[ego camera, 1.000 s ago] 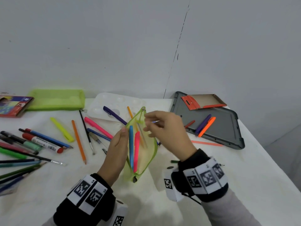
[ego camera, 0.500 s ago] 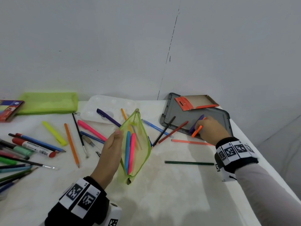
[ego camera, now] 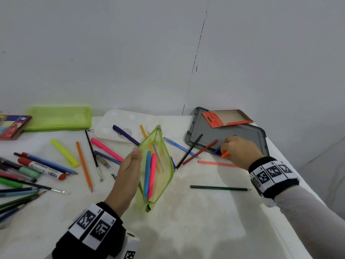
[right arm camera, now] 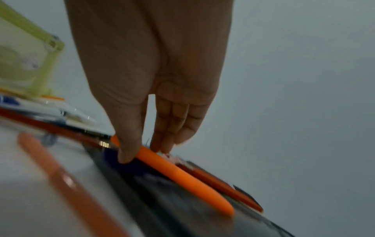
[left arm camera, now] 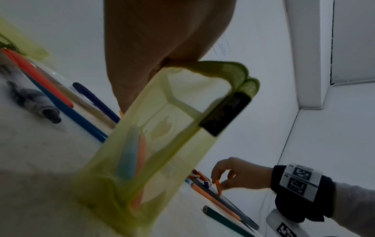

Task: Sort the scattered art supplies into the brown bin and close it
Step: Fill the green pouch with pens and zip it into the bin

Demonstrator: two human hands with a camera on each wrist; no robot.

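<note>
Head view: left hand (ego camera: 127, 176) grips a translucent green mesh pouch (ego camera: 160, 165) at six o'clock, slim blue and pink pens inside. Right hand (ego camera: 240, 152), at three o'clock, pinches a smooth orange pen (right arm camera: 182, 174) on the flat grey lid (ego camera: 248, 135).

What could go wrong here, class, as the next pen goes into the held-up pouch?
1. The right hand pinches the orange pen near one end, so it may slip.
2. The left hand grips only one edge of the green mesh pouch; its mouth could sag shut.
3. The purple pen alongside may get knocked away.
</note>
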